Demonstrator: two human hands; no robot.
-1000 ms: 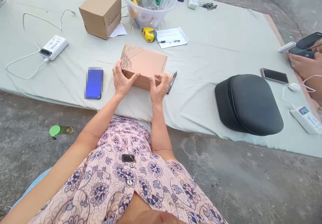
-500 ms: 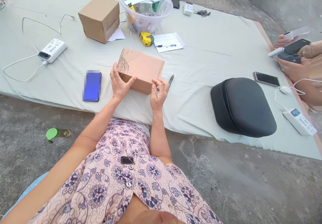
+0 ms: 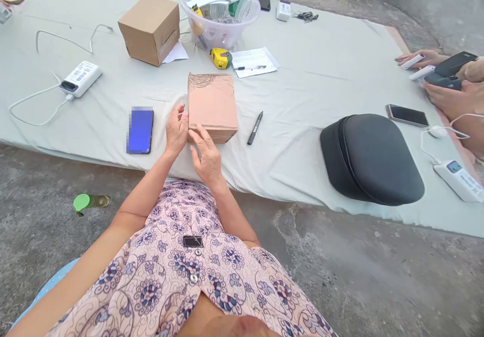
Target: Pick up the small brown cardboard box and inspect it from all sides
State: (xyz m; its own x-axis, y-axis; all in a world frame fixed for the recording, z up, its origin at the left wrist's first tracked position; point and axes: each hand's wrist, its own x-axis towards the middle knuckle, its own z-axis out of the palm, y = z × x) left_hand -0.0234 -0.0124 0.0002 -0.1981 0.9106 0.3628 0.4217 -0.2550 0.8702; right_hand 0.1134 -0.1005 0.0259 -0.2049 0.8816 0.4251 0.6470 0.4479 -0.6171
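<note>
Box: a flat brown cardboard box with dark scribbles on its far end (image 3: 212, 106) lies on the pale grey-green sheet (image 3: 321, 74), its long side pointing away from the person, just in front of the body.
How it will handle: I judge it light and rather stiff, with dry, not slippery walls; the thin card can dent if it is pressed hard. The short near end and the two long side walls look like the good places to take hold.
Left hand: the left hand (image 3: 175, 134) is at the near left corner of the box; the fingers stand loosely apart and lie against the side wall, without closing around anything.
Right hand: the right hand (image 3: 206, 158) comes across in front of the body to the near end of the box. The fingers are spread wide and nearly flat, the tips touching the near edge. It grips nothing.
Arms: both forearms are bare and bent inward from the flowered dress, so the hands meet close together.
Nearby: a black marker pen (image 3: 255, 127) lies just right of the box, a blue phone (image 3: 140, 130) lies to the left, and a black padded case (image 3: 372, 158) is well apart on the right.
Further: a cube-shaped brown carton (image 3: 150, 28) and a yellow tape measure (image 3: 221, 58) are behind.
</note>
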